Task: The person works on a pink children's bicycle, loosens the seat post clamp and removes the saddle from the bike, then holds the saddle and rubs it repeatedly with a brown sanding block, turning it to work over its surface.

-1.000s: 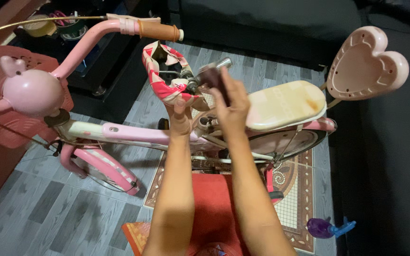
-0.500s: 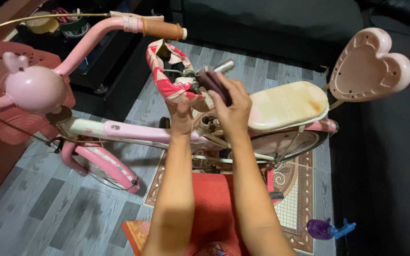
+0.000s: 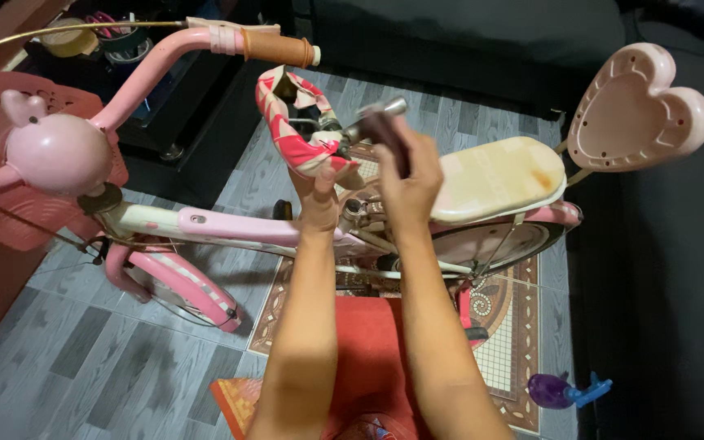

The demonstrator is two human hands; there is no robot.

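Left hand (image 3: 319, 191) still gripping pink saddle (image 3: 303, 130), right hand's (image 3: 405, 175) grip unchanged on tool (image 3: 380, 122)

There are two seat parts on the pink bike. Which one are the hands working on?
The tipped-up front saddle, with its pink-and-white patterned cover, held by the left hand. The right hand holds a tool at it. The flat cream rear seat lies untouched.

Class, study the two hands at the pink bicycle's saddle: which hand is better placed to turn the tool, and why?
The right hand: it already grips the dark-handled tool by the upturned saddle. The left hand is occupied steadying that saddle from below.
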